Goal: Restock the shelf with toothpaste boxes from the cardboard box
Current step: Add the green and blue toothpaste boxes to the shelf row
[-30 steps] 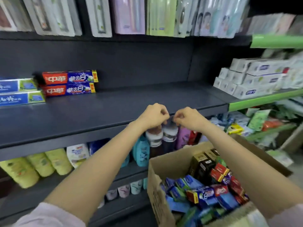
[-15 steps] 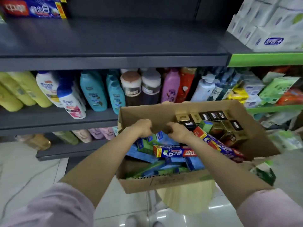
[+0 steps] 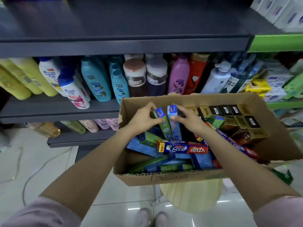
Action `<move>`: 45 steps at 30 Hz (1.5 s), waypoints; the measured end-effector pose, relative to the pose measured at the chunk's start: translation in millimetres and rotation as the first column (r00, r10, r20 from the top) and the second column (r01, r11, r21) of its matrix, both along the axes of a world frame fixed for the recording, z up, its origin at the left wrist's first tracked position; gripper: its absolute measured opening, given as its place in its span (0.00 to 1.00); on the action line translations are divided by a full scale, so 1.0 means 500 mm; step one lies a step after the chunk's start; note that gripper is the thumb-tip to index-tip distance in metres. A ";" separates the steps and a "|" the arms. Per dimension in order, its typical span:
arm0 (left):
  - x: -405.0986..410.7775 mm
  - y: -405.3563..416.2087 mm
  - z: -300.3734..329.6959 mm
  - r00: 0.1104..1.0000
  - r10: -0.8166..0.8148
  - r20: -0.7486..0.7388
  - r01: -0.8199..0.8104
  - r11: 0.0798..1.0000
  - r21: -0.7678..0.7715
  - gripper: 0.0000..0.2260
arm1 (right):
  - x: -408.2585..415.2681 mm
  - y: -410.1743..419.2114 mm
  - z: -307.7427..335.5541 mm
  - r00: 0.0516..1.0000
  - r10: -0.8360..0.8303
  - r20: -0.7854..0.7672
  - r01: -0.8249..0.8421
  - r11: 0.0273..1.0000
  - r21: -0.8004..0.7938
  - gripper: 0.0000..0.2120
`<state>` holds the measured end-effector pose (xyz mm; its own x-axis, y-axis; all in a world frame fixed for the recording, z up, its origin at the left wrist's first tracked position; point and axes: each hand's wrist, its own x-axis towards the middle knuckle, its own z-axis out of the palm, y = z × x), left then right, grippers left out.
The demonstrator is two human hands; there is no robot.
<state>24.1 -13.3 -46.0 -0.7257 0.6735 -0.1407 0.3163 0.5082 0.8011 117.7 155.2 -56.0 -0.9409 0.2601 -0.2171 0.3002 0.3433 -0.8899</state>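
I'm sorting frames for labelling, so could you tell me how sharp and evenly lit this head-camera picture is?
Head view: the left hand, right hand and the toothpaste boxes they grip are fairly sharp; the white boxes at top right are blurred; the shelf edge bows from wide-angle distortion; bright glare streaks mark the floor tiles.

Over the cardboard box [image 3: 193, 178], left hand [image 3: 142, 115] pinches a green box [image 3: 161, 124]; right hand [image 3: 185, 117] grips a blue box [image 3: 174, 123] at its 3 o'clock.

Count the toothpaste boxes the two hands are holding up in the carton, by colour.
Green box, pinched by the left hand: 1
Light blue box, held by the right hand: 1
Total: 2
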 end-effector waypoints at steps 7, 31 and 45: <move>0.027 0.017 0.127 0.971 0.220 0.093 -0.239 0.884 0.402 0.11 | 0.007 -0.029 0.142 0.961 -0.184 -0.208 0.114 0.944 -0.310 0.09; -0.073 -0.200 0.508 0.948 0.317 0.012 -0.297 0.875 0.382 0.14 | -0.159 -0.261 0.466 0.920 0.001 -0.392 -0.190 0.876 -0.443 0.14; -0.387 -0.297 0.576 0.850 0.520 -0.088 -0.416 0.763 0.496 0.21 | -0.454 -0.300 0.567 0.858 0.158 -0.488 -0.097 0.984 0.149 0.17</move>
